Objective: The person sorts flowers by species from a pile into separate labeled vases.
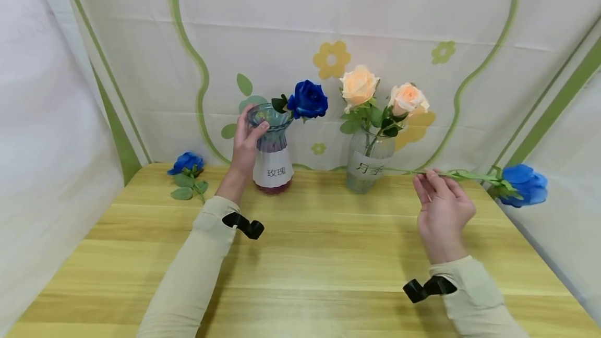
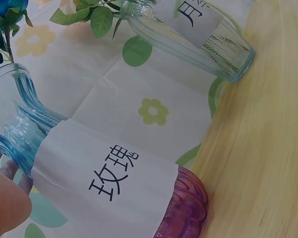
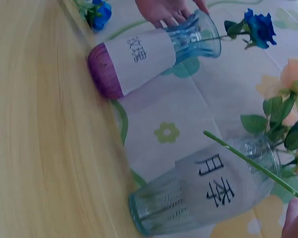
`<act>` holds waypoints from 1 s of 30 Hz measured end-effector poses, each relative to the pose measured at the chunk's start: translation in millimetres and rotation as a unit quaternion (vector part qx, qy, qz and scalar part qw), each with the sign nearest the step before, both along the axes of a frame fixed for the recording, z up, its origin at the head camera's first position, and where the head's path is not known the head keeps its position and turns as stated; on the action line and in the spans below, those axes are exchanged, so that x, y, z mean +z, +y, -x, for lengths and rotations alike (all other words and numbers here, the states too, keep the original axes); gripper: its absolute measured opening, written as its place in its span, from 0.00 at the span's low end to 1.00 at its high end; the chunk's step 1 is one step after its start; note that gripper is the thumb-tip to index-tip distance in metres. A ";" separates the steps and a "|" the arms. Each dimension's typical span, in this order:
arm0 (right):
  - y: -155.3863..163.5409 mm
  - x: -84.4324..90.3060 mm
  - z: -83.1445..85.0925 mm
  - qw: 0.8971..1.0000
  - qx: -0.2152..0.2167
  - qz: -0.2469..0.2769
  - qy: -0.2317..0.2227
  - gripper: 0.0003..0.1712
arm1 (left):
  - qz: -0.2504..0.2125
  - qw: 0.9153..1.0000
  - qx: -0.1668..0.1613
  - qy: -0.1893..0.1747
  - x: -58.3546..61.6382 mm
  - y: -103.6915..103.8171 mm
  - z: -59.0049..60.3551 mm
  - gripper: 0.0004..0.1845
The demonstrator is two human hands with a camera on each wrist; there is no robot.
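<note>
My left hand [image 1: 246,142] holds the blue-and-purple glass vase [image 1: 274,145] near its rim, thumb at the front and fingers around the far side. One dark blue rose [image 1: 307,99] stands in that vase, leaning right. In my right hand [image 1: 443,207], thumb and fingers pinch the green stem [image 3: 248,159] of another blue rose [image 1: 523,185]. This rose lies nearly level, its bloom to the right and its stem end pointing left, in front of the clear vase [image 1: 359,184]. Two peach roses [image 1: 359,86] stand in the clear vase.
A further blue rose [image 1: 186,163] lies on the wooden table [image 1: 300,265] at the far left. Both vases wear white paper labels with dark characters. Behind them hangs a white cloth [image 1: 263,4] with green and yellow patterns.
</note>
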State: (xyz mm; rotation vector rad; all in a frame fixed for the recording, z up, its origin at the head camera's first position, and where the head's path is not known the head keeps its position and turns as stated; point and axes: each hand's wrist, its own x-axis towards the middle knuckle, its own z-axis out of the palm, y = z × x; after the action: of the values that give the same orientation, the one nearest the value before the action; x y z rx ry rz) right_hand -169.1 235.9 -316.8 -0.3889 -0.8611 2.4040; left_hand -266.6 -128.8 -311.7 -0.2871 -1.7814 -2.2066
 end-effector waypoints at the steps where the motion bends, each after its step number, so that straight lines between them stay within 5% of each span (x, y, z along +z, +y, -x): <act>1: -2.9 1.5 -0.7 1.000 0.003 0.002 0.005 0.12 | -0.001 1.000 -0.001 0.000 0.3 0.9 0.1 0.40; 18: -66.4 13.4 -5.7 0.994 0.002 -0.067 0.089 0.09 | -0.008 1.000 -0.001 0.006 0.8 1.4 1.2 0.39; 30: -113.3 25.8 -13.8 0.984 0.072 -0.059 0.152 0.09 | -0.010 1.000 0.002 0.011 -0.1 1.7 0.7 0.40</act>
State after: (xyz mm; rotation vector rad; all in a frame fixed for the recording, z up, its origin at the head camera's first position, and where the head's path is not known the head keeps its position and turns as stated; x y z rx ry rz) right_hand -155.3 122.6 -291.0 0.0876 -0.9098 2.4416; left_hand -267.2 -127.1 -311.8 -0.3005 -1.7461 -2.2088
